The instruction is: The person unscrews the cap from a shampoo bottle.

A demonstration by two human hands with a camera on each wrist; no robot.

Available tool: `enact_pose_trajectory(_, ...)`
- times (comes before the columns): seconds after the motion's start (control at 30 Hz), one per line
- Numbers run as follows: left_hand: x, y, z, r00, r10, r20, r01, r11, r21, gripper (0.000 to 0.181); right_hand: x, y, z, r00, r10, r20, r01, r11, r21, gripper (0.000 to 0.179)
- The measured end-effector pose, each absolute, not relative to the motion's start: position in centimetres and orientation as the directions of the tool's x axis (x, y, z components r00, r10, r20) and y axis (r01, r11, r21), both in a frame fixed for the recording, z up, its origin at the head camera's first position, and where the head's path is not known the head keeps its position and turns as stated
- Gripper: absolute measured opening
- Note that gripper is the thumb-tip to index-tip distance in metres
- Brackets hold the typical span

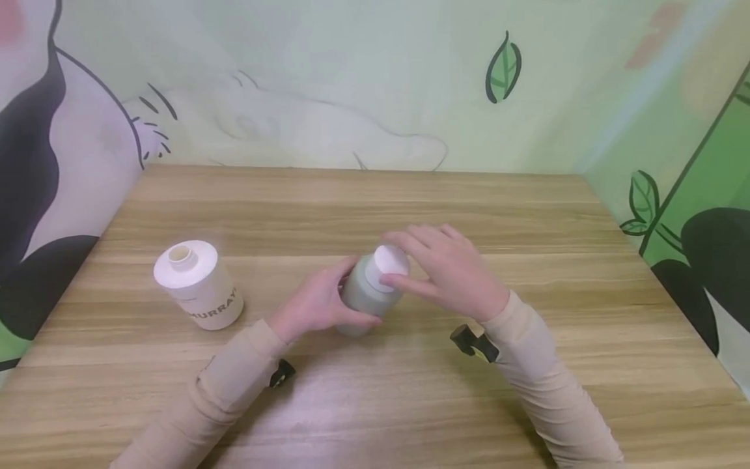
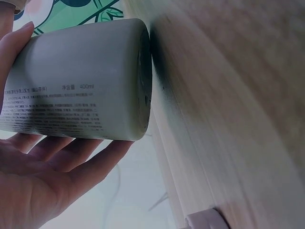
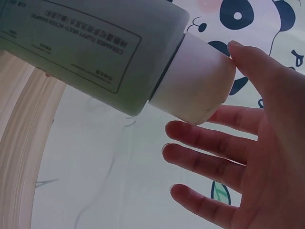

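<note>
My left hand (image 1: 319, 296) grips a pale green shampoo bottle (image 1: 363, 296) round its body, thumb on one side and fingers on the other. The bottle leans, and its base lies close over the wooden table in the left wrist view. Small dark print covers the side of the bottle (image 2: 71, 86) there. On top is a white cap (image 3: 193, 78), fitted against the shoulder. My right hand (image 1: 451, 270) pinches this cap between thumb and index finger; its other fingers (image 3: 205, 167) extend apart, off the cap.
A white bottle (image 1: 205, 303) with dark lettering stands on the table (image 1: 375, 208) to the left, its neck uncapped. Behind the table rises a painted wall (image 1: 351, 78). Black wrist devices (image 1: 474, 343) hang below both forearms.
</note>
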State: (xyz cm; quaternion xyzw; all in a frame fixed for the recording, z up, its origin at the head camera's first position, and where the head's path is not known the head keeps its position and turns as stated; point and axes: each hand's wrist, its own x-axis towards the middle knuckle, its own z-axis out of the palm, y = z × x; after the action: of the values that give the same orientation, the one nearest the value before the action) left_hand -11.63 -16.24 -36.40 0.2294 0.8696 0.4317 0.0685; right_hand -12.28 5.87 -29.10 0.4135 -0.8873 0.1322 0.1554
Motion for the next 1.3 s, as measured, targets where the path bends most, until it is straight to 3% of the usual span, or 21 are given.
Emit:
enact_pose_trajectory(0.4,-11.82,-16.18,-36.49,-0.884,0.462,0.07,0.342,0.538,0.77,0.079,-12.15,6.12,-28.73,-0.553,-0.757,0.348,-0.824,0.557,-0.098,0.045)
enact_pose_trajectory(0.7,-11.63,-16.25,-36.31,-0.887,0.46,0.052,0.323,0.534,0.781,0.078,-12.05,6.33,-28.49,-0.628,-0.727,0.277,-0.777,0.604,-0.174,0.061)
enact_pose_trajectory(1.3,-11.51,-16.16,-36.37,-0.881,0.468,0.075,0.348,0.532,0.771,0.081,-12.17,6.25,-28.79,-0.568,-0.73,0.381,-0.808,0.583,-0.087,0.046)
